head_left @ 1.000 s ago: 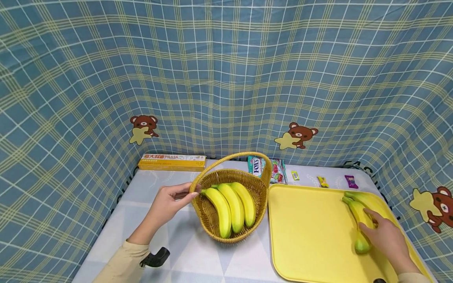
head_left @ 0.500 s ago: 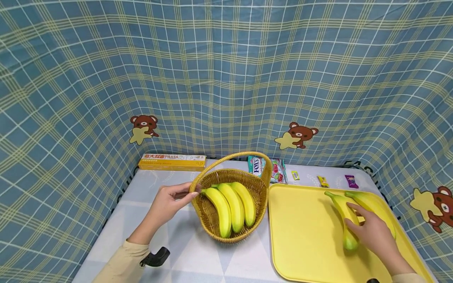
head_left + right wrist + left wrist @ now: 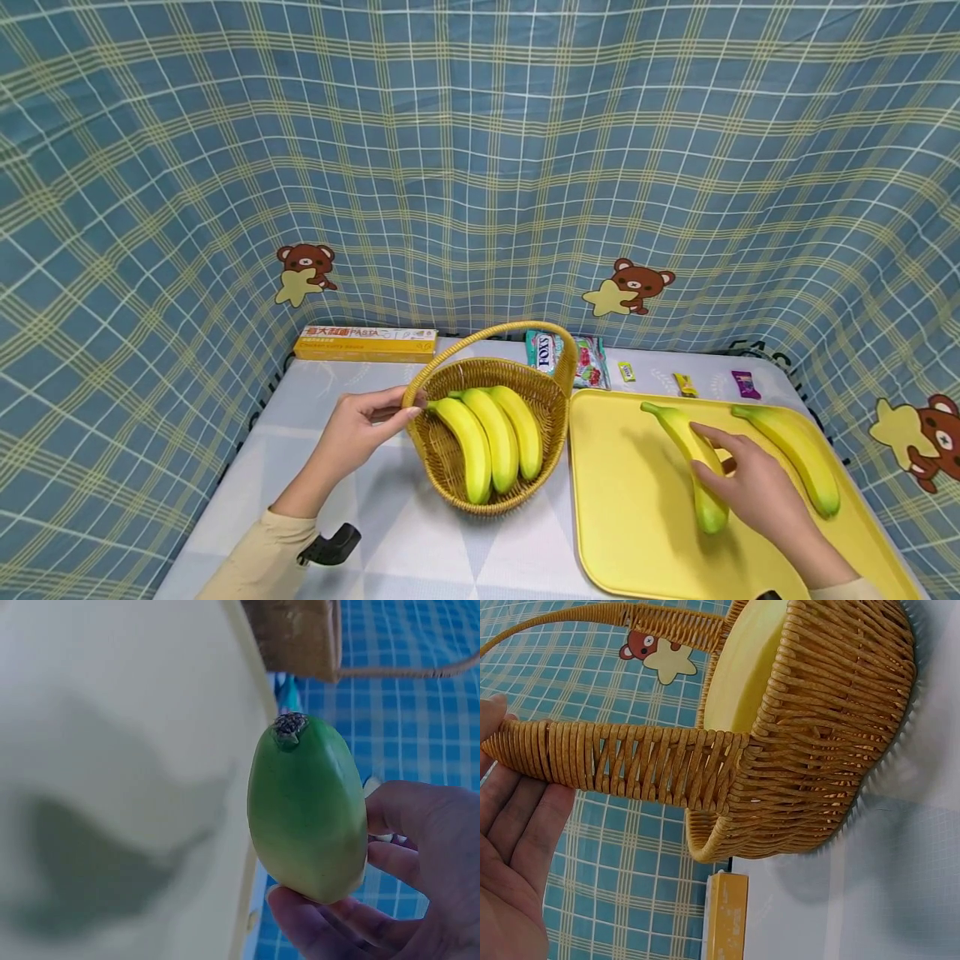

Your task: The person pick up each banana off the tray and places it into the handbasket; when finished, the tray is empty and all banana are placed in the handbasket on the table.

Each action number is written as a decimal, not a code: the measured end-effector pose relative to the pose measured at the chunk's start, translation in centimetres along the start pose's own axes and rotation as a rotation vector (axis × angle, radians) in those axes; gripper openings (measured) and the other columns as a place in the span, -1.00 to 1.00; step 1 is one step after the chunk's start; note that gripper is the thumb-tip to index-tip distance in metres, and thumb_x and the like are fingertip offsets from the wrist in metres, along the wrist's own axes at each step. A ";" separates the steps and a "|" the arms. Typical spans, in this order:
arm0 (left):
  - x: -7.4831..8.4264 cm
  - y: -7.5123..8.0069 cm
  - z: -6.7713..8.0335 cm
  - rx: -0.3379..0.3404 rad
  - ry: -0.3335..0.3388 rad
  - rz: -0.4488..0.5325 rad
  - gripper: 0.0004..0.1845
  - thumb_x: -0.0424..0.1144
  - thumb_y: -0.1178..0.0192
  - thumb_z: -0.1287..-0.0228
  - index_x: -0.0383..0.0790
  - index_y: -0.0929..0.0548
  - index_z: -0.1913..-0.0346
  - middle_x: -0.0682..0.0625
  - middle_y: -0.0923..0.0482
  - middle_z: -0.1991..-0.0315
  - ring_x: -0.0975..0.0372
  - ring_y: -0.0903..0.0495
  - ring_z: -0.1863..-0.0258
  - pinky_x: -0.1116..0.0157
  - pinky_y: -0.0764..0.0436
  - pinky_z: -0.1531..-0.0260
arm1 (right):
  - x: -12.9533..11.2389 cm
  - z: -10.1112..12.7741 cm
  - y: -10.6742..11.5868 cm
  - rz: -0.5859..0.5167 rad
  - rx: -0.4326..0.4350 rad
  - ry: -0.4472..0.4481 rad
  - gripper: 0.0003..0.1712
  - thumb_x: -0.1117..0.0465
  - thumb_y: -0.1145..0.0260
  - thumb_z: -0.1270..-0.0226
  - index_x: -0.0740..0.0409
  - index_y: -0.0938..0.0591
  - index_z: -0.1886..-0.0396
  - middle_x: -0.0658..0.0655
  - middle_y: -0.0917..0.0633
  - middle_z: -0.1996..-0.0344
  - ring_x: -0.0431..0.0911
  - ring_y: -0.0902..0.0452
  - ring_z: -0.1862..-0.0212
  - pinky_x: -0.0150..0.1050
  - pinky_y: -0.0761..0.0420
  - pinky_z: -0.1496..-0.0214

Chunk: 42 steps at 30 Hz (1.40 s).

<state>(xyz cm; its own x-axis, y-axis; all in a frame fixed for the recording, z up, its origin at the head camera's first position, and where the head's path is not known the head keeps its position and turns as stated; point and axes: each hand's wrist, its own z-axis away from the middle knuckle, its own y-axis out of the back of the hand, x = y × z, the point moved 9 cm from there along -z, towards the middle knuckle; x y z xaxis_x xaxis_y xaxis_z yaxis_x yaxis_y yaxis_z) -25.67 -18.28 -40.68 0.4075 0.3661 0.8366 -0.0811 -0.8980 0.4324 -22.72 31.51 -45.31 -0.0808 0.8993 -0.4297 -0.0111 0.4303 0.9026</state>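
My left hand (image 3: 369, 423) pinches the handle of a wicker basket (image 3: 442, 492) at its left side; the left wrist view shows thumb and fingers round the woven handle (image 3: 630, 761). Three bananas (image 3: 501, 442) lie side by side in the basket. Over the yellow tray (image 3: 622, 533), my right hand (image 3: 757, 487) grips another banana (image 3: 693, 467) by its middle, stem pointing away. Its greenish tip end faces the right wrist camera, and its shadow falls on the tray apart from it. One more banana (image 3: 798, 458) lies on the tray's right side.
Behind the basket lie a pasta box (image 3: 365, 344) on the left and a candy bag (image 3: 592, 362) on the right. Small wrapped candies (image 3: 684, 385) lie past the tray's far edge. A plaid curtain (image 3: 480, 167) surrounds the table's back and sides.
My right hand has lifted the banana and carried it left across the tray, uncovering the one on the right. My left hand and the basket have stayed in place.
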 end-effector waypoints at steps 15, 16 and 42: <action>-0.2 0.1 0.0 0.009 -0.005 -0.002 -0.69 -0.17 -0.35 -0.39 -0.22 -0.76 -0.11 0.07 -0.77 0.06 0.26 -0.74 0.04 0.33 -0.74 0.08 | -7.0 -0.3 -0.8 -0.064 0.004 0.099 -0.37 -0.02 -0.42 -0.38 -0.03 -0.56 -0.41 0.17 -0.64 -0.10 -0.12 -0.55 0.18 -0.28 -0.46 0.43; -0.2 0.1 0.0 0.010 -0.005 -0.002 -0.69 -0.18 -0.35 -0.39 -0.22 -0.76 -0.11 0.07 -0.77 0.06 0.26 -0.74 0.05 0.33 -0.74 0.08 | -7.5 -0.5 -0.9 -0.065 0.005 0.108 -0.37 -0.01 -0.43 -0.37 -0.04 -0.56 -0.41 0.15 -0.64 -0.09 -0.13 -0.54 0.19 -0.28 -0.46 0.43; 0.0 0.1 0.0 0.007 -0.004 0.013 -0.71 -0.19 -0.35 -0.39 -0.17 -0.77 -0.10 0.06 -0.77 0.06 0.26 -0.75 0.06 0.34 -0.74 0.07 | -18.2 -7.9 -5.2 -0.190 -0.039 0.272 -0.38 0.05 -0.42 -0.38 -0.06 -0.54 -0.42 0.11 -0.65 -0.17 -0.08 -0.57 0.16 -0.19 -0.58 0.23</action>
<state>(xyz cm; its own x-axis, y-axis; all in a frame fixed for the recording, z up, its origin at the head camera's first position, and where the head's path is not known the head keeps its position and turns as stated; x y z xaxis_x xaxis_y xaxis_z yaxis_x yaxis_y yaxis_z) -25.65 -18.35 -40.65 0.4101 0.3530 0.8410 -0.0805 -0.9044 0.4190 -29.12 12.35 -41.98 -0.3362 0.7473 -0.5731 -0.0893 0.5805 0.8093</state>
